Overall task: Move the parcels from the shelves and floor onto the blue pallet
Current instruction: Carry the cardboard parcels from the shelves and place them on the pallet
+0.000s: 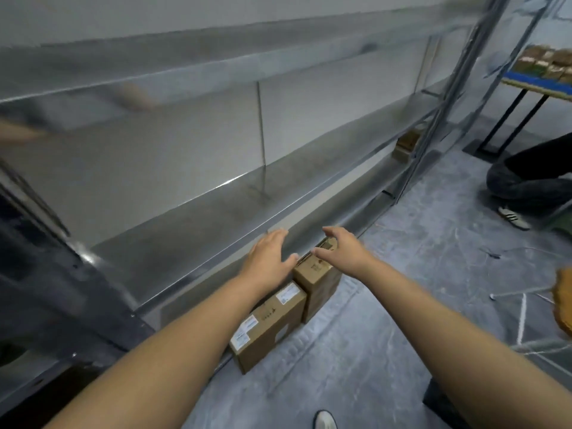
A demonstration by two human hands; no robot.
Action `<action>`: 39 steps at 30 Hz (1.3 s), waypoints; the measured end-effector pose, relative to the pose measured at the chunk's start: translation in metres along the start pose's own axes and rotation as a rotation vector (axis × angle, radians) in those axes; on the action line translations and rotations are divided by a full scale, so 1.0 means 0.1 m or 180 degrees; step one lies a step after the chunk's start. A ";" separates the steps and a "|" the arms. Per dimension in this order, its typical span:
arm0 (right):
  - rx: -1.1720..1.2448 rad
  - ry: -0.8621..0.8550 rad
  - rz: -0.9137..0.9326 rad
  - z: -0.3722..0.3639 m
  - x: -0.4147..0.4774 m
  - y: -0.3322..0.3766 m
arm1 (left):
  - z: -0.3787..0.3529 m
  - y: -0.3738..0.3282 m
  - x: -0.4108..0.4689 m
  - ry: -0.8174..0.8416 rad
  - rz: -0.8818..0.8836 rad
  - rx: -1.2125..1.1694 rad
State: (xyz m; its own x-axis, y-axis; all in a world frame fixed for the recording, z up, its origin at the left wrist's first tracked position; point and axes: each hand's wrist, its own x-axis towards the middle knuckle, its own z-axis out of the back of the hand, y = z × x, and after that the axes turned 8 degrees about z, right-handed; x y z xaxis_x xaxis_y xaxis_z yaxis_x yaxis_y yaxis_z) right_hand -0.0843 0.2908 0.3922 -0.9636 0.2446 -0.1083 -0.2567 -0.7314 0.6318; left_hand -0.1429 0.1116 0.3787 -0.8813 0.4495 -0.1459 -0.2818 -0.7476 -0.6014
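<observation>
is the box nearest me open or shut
Shut: the near box shows a flat closed top with labels, no flaps raised.

The bare left forearm enters from 7 o'clock and stretches toward 1 o'clock. It ends in the left hand, which is palm down with fingers straight and thumb splayed toward 3 o'clock. The bare right forearm enters from 4 o'clock and reaches toward 10 o'clock. The right hand is gently arched, its thumb pointing to 9 o'clock. The two thumbs are near each other but apart.
</observation>
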 end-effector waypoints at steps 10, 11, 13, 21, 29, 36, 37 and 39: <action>0.0227 0.1054 -0.0061 -1.00 1.26 -1.27 | -1.31 0.86 0.88 -0.0194 0.1282 -0.0371; 0.0275 0.1151 -0.0113 -1.19 1.34 -1.44 | -1.52 1.02 0.96 -0.0232 0.1370 -0.0376; 0.0256 0.1369 -0.0166 -1.63 1.49 -1.80 | -1.97 1.33 1.09 -0.0216 0.1535 -0.0445; -0.0051 0.1616 -0.0098 -3.18 2.15 -2.85 | -3.39 2.69 1.38 -0.0062 0.2001 -0.0522; -0.0450 0.1122 -0.0374 -3.91 2.46 -3.35 | -3.98 3.51 1.20 -0.0323 0.2244 -0.0097; -0.0908 0.0655 -0.0399 -4.17 2.29 -3.49 | -4.14 3.79 1.07 -0.0779 0.3371 -0.0171; -0.1031 0.0619 -0.0455 -4.18 2.26 -3.51 | -4.16 3.81 1.03 -0.0843 0.3550 -0.0471; -0.1116 0.0515 -0.0526 -4.20 2.18 -3.56 | -4.21 3.86 0.96 -0.0950 0.3670 -0.1007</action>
State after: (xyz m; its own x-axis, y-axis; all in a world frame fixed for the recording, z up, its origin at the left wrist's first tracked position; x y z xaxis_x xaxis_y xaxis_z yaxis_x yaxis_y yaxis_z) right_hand -0.2348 0.3373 -0.1791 -0.8995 0.2940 -0.3231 -0.3919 -0.8700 0.2993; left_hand -0.1764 0.0715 -0.1978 -0.6176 -0.5550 -0.5572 0.7859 -0.4631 -0.4097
